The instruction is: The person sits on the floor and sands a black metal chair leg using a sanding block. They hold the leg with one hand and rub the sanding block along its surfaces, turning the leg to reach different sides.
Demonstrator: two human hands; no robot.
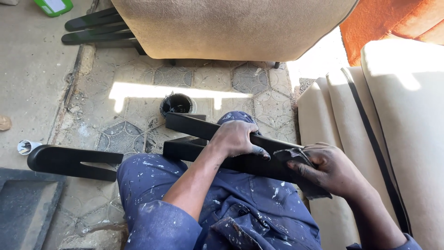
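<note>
A person in paint-flecked blue overalls point(240, 208) sits looking down at their lap, where a long black-painted wooden furniture piece point(217, 153) lies across the knees, running from the left knee toward the right. The left hand point(235, 138) is closed over the top edge of the piece near its middle, fingers wrapped down its side. The right hand point(330, 169) is clamped on a dark cloth point(296, 157), pressing it against the right end of the piece; the two hands sit close together. Just beyond the knees, a small round tin of black paint point(176, 103) stands on the patterned tiled floor point(138, 92). To the left on the floor lies another black curved leg point(69, 162). To the right are beige cushions point(397, 129). Farther off, a beige upholstered seat point(231, 28) fills the top, with more black pieces point(99, 30) beside it.
</note>
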